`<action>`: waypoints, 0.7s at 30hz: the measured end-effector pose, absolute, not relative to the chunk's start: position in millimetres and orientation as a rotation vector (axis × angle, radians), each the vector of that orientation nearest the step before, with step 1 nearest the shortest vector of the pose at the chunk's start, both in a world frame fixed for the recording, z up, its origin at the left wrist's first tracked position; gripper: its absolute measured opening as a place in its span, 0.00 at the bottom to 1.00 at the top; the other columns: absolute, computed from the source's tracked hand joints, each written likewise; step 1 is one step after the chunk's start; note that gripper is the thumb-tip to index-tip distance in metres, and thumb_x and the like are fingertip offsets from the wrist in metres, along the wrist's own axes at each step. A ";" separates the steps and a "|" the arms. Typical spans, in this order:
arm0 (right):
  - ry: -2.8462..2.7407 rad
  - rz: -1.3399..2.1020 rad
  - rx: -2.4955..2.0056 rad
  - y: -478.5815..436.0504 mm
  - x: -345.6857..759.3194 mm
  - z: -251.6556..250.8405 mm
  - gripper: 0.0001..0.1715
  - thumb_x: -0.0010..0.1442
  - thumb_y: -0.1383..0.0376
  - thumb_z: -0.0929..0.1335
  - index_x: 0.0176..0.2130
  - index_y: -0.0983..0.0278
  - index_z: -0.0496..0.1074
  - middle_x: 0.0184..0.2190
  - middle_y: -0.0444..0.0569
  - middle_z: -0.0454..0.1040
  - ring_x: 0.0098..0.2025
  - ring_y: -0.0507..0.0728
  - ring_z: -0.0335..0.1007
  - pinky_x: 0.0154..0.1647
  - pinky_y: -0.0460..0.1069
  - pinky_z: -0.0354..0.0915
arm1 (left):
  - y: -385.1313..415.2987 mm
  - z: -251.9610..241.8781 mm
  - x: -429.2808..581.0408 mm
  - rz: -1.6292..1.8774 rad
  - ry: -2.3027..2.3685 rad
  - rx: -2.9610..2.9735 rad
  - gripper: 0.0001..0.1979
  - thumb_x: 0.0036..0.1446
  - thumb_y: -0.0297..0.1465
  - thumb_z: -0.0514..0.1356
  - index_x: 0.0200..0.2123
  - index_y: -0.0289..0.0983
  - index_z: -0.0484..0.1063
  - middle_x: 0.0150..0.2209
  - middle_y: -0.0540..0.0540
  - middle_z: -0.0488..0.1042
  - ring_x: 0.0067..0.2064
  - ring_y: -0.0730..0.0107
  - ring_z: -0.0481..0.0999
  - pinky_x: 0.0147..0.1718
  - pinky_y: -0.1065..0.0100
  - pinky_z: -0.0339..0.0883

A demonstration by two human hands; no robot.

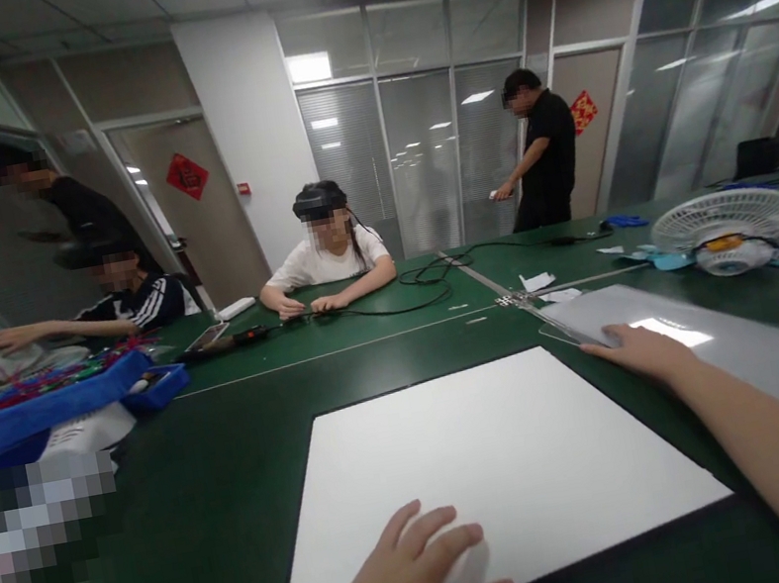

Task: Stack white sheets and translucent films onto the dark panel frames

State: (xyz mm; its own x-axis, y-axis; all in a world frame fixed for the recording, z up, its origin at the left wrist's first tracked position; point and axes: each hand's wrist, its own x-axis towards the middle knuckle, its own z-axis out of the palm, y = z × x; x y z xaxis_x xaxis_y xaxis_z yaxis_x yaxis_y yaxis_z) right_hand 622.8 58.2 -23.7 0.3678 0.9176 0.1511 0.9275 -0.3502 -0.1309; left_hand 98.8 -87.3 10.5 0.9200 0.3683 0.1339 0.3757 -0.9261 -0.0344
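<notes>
A white sheet with a thin dark border (494, 454) lies flat on the green tabletop in front of me. Over its near part is my left hand (424, 572), fingers spread, holding nothing; whether the fingertips touch the surface I cannot tell. To the right lies a glossy, translucent flat panel (763, 356) that reflects a ceiling light. My right hand (645, 352) rests on this panel's left edge, palm down with the fingers stretched out and the thumb apart.
A white fan (725, 227) lies at the right on light blue pieces. Blue trays (52, 406) with wires stand at the left. A black cable (393, 309) crosses the far table. Across from me sits a person in a headset (326, 252); other people are around.
</notes>
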 end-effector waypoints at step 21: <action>-2.180 -0.355 -2.532 40.5 565.1 13.4 0.34 0.68 0.51 0.51 0.43 0.70 0.74 0.40 0.65 0.77 0.43 0.65 0.75 0.44 0.56 0.65 | -99.4 37.6 102.2 -0.104 -0.752 -3.235 0.31 0.59 0.25 0.55 0.62 0.58 0.57 0.64 0.49 0.61 0.64 0.53 0.60 0.60 0.40 0.54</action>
State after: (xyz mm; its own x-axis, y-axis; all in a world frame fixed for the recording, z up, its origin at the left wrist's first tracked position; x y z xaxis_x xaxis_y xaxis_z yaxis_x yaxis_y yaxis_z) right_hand 565.1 40.5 13.4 0.1462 0.9891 0.0169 0.9432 -0.1446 0.2990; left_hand 102.2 -99.4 37.6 0.8963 0.4430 0.0195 0.4317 -0.8819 0.1894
